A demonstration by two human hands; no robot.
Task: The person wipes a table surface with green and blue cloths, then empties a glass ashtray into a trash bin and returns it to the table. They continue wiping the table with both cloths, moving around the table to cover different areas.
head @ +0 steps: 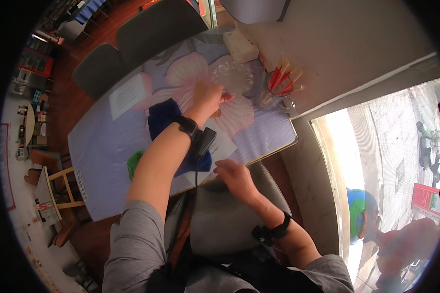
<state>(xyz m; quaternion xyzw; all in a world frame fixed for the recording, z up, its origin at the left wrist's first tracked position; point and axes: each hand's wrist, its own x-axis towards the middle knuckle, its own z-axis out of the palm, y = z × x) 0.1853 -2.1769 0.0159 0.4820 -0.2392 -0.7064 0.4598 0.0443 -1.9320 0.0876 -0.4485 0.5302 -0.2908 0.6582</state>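
My left hand [208,96] reaches over the table to the near rim of a clear glass dish with a scalloped edge [234,78]. Its fingertips are blurred at that rim, and whether they grip it is not clear. Below my right hand [237,179] is the chair seat, by the table's near edge; its fingers are loosely bent with nothing visible in them. A dark blue cloth [162,115] lies partly under my left forearm. Printed paper [223,146] lies beside the cloth, partly covered.
A glass jug [268,96] holding red-wrapped chopsticks [283,78] stands by the wall, near a tissue box [242,45]. Another printed sheet [127,96] and a green crumpled item [134,164] lie leftward. A grey chair [234,216] is before me. A cable [196,179] hangs from my left wrist device.
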